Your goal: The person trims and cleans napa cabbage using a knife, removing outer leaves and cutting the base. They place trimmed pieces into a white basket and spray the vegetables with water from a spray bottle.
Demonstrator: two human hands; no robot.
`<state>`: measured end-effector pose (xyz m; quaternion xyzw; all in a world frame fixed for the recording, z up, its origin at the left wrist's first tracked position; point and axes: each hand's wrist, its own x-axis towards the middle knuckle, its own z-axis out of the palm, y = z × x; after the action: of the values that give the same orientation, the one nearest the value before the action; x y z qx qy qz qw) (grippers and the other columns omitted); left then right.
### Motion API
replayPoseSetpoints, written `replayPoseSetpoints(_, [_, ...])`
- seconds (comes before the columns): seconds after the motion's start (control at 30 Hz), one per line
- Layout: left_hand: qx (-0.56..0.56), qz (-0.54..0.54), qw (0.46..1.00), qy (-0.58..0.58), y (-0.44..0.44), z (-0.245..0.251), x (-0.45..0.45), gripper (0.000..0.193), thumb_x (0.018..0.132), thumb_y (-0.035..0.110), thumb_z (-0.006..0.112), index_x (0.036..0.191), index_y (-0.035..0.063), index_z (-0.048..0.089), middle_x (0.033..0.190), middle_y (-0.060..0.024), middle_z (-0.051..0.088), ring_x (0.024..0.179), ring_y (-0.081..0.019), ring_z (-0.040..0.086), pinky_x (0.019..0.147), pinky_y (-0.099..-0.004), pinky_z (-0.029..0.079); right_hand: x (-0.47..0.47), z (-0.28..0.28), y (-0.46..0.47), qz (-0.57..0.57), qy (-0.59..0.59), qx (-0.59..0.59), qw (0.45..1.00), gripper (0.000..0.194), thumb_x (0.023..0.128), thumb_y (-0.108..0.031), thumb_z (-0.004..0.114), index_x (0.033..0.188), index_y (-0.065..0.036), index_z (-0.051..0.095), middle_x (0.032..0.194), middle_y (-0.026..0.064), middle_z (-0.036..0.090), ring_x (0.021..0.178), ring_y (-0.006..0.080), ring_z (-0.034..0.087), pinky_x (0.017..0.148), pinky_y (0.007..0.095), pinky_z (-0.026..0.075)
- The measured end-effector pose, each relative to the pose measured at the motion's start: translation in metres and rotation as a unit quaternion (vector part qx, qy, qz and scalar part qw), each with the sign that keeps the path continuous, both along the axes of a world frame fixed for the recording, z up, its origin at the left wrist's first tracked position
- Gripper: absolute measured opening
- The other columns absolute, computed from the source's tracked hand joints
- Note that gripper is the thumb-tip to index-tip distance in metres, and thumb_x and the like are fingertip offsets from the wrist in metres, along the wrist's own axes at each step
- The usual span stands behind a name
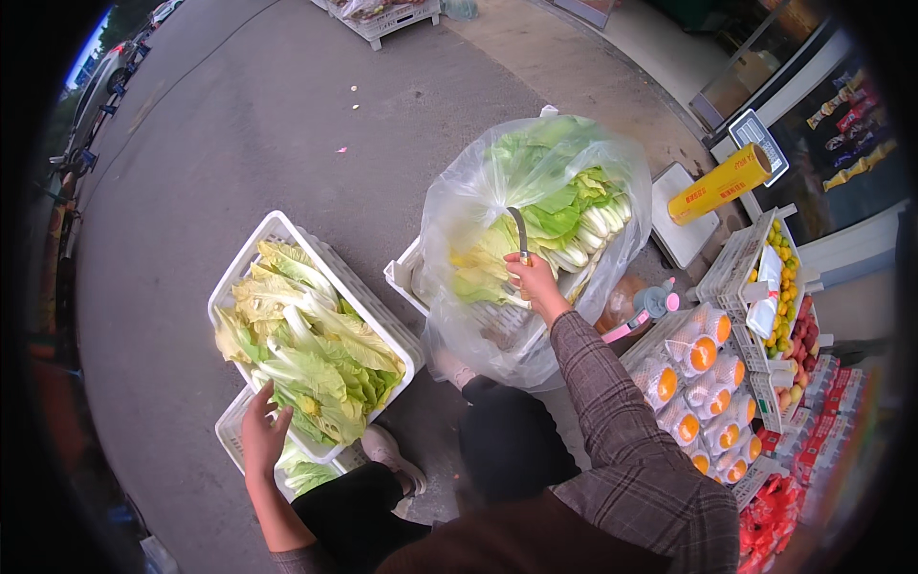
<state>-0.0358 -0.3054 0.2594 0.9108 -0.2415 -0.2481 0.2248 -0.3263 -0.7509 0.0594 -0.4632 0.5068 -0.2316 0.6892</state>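
My right hand [534,283] grips a small knife with a curved, hooked blade [520,226]. It is over a large clear plastic bag [462,190], spread open on a white crate [403,276]. Inside the bag lie pale-stemmed leafy greens [592,226], stacked at the right, and yellowish leaves [477,262] nearer the hand. Fingers apart and holding nothing, my left hand [264,430] is beside the near left rim of another white plastic crate [358,283]. Loose green and yellowed cabbage leaves [315,344] heap up in that crate.
Below the leaf crate sits another crate [233,430] with greens. To the right are a spray bottle [649,305], net-wrapped fruit [703,355], small citrus fruit [783,276], and a scale [681,215] bearing a yellow roll [717,185]. A low white pallet [387,25] stands farther off.
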Motion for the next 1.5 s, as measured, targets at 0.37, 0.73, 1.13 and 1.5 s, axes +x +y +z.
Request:
replayPoseSetpoints(0.37, [0.074, -0.095, 0.991, 0.051, -0.045, 0.006, -0.021, 0.061, 0.077, 0.013, 0.080, 0.134, 0.0065, 0.057, 0.114, -0.0171, 0.067, 0.100, -0.0288, 0.067, 0.089, -0.0388, 0.052, 0.157, 0.107, -0.191, 0.186, -0.117, -0.211, 0.952, 0.039, 0.082, -0.007, 0.061, 0.120, -0.007, 0.067, 0.093, -0.0014, 0.062, 0.080, 0.0096, 0.056, 0.071, 0.0246, 0.045])
replayPoseSetpoints(0.73, [0.057, -0.084, 0.991, 0.083, -0.054, -0.003, 0.016, 0.063, 0.077, 0.009, 0.080, 0.135, 0.0058, 0.056, 0.113, -0.0165, 0.068, 0.100, -0.0290, 0.066, 0.090, -0.0388, 0.051, 0.028, -0.043, -0.167, 0.136, 0.327, -0.502, 0.789, 0.028, 0.083, -0.010, 0.065, 0.110, -0.008, 0.068, 0.123, 0.0171, 0.064, 0.112, 0.0288, 0.060, 0.093, 0.0377, 0.049])
replayPoseSetpoints(1.13, [0.064, -0.081, 0.990, 0.096, -0.063, -0.004, 0.012, 0.062, 0.077, 0.009, 0.080, 0.134, 0.0054, 0.057, 0.114, -0.0161, 0.068, 0.102, -0.0279, 0.066, 0.090, -0.0390, 0.052, 0.057, -0.041, -0.182, 0.357, 0.575, -0.498, 0.543, 0.029, 0.084, -0.014, 0.063, 0.112, -0.009, 0.065, 0.105, 0.0109, 0.068, 0.106, 0.0292, 0.062, 0.079, 0.0405, 0.056])
replayPoseSetpoints(1.5, [0.043, -0.126, 0.990, 0.055, -0.053, 0.012, -0.020, 0.060, 0.076, 0.012, 0.080, 0.132, 0.0047, 0.059, 0.111, -0.0175, 0.067, 0.100, -0.0298, 0.066, 0.089, -0.0389, 0.052, 0.040, 0.026, -0.148, 0.310, 0.497, -0.616, 0.527, 0.008, 0.079, -0.011, 0.061, 0.080, -0.011, 0.068, 0.078, 0.0082, 0.069, 0.079, 0.0282, 0.067, 0.066, 0.0401, 0.056])
